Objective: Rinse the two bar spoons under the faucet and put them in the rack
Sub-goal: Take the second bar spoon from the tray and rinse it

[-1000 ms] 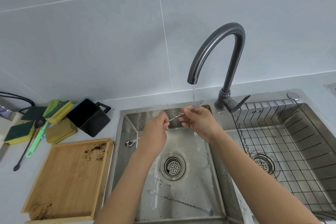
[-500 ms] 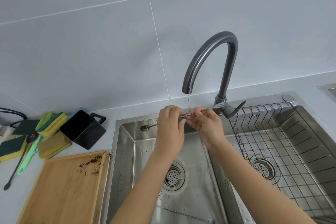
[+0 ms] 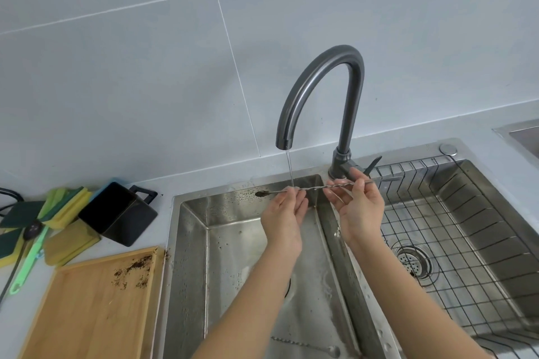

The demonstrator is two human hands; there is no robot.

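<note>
Head view: bar spoon (image 3: 313,187) was pinched by left hand (image 3: 284,213) and right hand (image 3: 360,207), axis level between them; rack (image 3: 466,213) lay just beyond right hand.

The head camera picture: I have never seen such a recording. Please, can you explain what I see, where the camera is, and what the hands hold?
The camera sits on a person's head and looks down at a double steel sink. No machine here: the left hand and right hand both pinch one bar spoon under a thin stream from the faucet. A second bar spoon lies in the left basin. The wire rack sits in the right basin. On the counter: a wooden tray, sponges and a black container.
</note>
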